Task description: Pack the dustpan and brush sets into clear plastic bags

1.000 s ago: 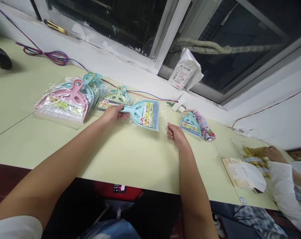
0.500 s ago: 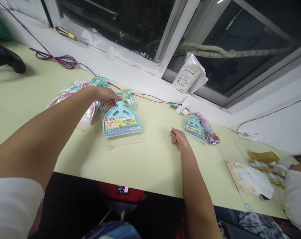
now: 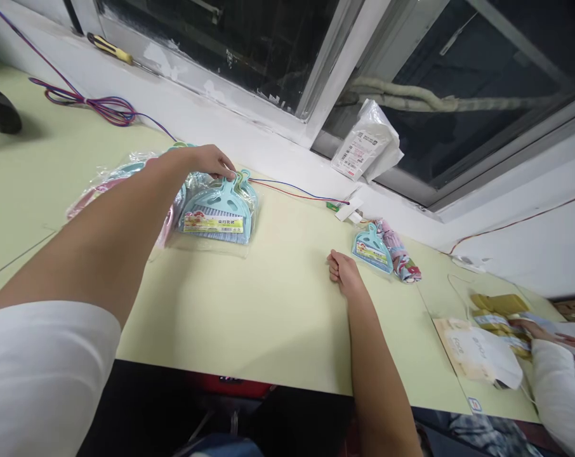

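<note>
The left hand (image 3: 215, 164) is pinching a flared, pale-blue plastic dustpan (image 3: 216, 217), apparently stacking it; releasing calls for steadiness. The right hand (image 3: 344, 273) is resting fisted, nothing showing.

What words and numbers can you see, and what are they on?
"Face": on the cream-and-white packet; its other word is too blurred.
"桌扫套装": on the label of the blue dustpan set by the left hand; its smaller print is unreadable.
Too small or blurred: the right-hand dustpan set, white printed bag, little blue-edged sticker.
</note>
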Tool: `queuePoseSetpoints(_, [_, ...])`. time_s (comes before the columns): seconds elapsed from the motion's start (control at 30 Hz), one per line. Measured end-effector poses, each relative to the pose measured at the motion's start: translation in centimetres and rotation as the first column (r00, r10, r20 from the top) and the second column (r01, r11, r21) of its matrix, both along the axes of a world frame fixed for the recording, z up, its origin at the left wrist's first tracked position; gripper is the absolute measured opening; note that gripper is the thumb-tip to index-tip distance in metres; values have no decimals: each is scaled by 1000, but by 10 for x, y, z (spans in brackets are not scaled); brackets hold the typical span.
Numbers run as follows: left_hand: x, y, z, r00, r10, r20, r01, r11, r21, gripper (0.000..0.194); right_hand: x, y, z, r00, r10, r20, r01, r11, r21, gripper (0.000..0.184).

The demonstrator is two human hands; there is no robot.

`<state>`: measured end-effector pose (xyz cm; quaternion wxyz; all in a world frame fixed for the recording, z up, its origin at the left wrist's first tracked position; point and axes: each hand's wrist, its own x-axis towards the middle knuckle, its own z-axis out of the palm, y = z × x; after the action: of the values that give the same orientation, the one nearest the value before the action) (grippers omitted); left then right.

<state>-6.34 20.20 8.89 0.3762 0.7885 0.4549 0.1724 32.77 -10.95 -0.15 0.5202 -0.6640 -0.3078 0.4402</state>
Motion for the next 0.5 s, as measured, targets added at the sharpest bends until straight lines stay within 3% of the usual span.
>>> queuePoseSetpoints(0.13, [3,12,-4,970,101,222,-94,995,-41,43,3,1,-3,1000,-5,-4,5,1000,9,38])
queuePoseSetpoints(0.27, [19,-11,8,784,236,574,-295,955,11,34,4,2,-2,1000,-13,17,13,1000,11,39])
queuePoseSetpoints(0.33, [37,-49,17,681,210,701,-356,932,67,28,-8,2,3,999,5,42,-8,998,54,39])
queuePoseSetpoints(0.37, [48,-77,19,669,147,728,-331,937,115,29,-20,1,6,998,37,41,-40,995,87,38])
queuePoseSetpoints(0.43, [73,-143,19,692,-33,721,-206,948,242,32,-53,-2,12,983,184,-22,-179,972,151,37])
queuePoseSetpoints(0.5, [97,-210,11,704,-285,650,13,921,390,35,-94,-8,16,921,379,-88,-354,910,214,34])
